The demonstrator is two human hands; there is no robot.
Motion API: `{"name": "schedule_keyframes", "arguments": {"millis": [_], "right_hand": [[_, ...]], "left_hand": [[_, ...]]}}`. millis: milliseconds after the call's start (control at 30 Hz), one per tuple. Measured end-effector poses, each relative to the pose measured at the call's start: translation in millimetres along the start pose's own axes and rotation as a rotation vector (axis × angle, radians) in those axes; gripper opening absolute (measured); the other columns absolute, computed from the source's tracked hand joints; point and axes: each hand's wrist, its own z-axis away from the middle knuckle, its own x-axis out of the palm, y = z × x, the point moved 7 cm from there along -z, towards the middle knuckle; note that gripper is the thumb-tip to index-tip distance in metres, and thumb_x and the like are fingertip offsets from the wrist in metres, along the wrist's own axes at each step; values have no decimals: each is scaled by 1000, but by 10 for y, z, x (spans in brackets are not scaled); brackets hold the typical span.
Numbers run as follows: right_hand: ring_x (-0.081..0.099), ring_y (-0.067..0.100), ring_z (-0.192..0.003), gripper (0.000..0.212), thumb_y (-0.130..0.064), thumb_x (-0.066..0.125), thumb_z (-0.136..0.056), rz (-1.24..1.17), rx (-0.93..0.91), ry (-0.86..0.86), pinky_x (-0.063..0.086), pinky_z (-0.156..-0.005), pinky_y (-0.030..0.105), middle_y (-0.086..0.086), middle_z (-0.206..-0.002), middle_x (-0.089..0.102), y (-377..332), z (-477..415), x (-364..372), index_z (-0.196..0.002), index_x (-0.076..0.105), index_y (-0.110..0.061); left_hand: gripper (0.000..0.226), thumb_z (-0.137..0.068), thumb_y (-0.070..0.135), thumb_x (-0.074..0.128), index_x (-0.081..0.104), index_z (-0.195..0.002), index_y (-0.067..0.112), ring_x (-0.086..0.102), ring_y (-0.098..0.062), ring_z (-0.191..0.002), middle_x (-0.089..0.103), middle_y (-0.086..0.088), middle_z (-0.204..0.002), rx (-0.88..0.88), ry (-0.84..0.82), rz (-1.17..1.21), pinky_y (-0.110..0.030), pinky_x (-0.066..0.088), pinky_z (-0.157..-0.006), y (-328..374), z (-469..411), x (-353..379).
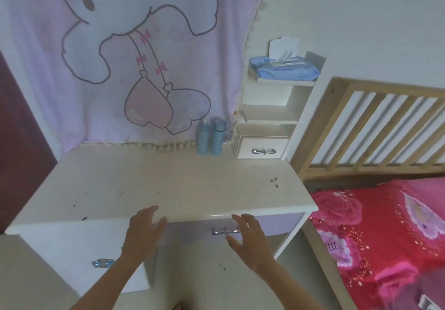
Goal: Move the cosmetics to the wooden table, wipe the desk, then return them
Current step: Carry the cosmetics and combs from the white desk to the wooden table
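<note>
Blue cosmetic bottles stand upright mid-frame at the table's rear, well apart from the left hand and right hand below, whose spread fingers hold nothing.

This is a bedroom in a home. Just ahead of the fingers stands a white dressing bench with a silver bow-shaped drawer handle. Well beyond the fingers, at the bench's back edge, two blue cosmetic bottles stand beside a small white shelf unit, and a pack of wet wipes sits on its top shelf. A pink cartoon blanket hangs behind the bench. To the right of the fingers lies a bed under a red rose-print cover, with a slatted wooden headboard against a plain white wall.
</note>
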Motion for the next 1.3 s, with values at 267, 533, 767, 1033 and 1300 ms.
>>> {"name": "schedule_keyframes", "arguments": {"millis": [267, 533, 767, 1033, 1300], "right_hand": [[27, 13, -132, 56, -44, 44, -93, 91, 24, 15, 31, -103, 24, 0, -144, 27, 211, -1448, -242, -143, 25, -26], [29, 15, -131, 55, -42, 47, -92, 8, 79, -25, 28, -104, 23, 3, -141, 31, 251, -2301, 52, -141, 30, -24], [25, 22, -137, 52, -33, 52, -91, 7, -32, 101, 25, -109, 31, 9, -145, 31, 118, -3233, -249, -139, 37, -18], [22, 27, -137, 49, -28, 49, -92, 55, -171, 111, 24, -110, 33, 15, -147, 27, 79, -4039, -439, -138, 38, -16], [49, 30, -122, 47, -19, 67, -82, -103, -210, 121, 47, -93, 33, 15, -140, 43, 217, -4332, -348, -127, 54, -14]], "left_hand": [[42, -91, 24, 54, 47, -130, 8, 44, -30, -118, 48, -11, -134, 51, -11, 39, -32, 27, -102, 444, -1337, 337], [46, -92, 25, 53, 42, -134, 10, 41, -27, -123, 45, -9, -136, 41, -45, 10, -31, 28, -102, 492, -2152, 544], [50, -92, 30, 51, 36, -138, 15, 40, -21, -124, 40, -5, -139, 9, -49, -51, -30, 35, -100, 541, -2580, 685], [64, -84, 24, 65, 34, -139, 12, 40, -20, -128, 41, -4, -141, 88, 13, 23, -28, 32, -104, 1189, -3398, 908], [31, -73, 7, 70, 55, -98, -2, 60, -32, -91, 62, -17, -94, 38, 8, 96, -37, 47, -78, 1384, -3805, 1190]]}}
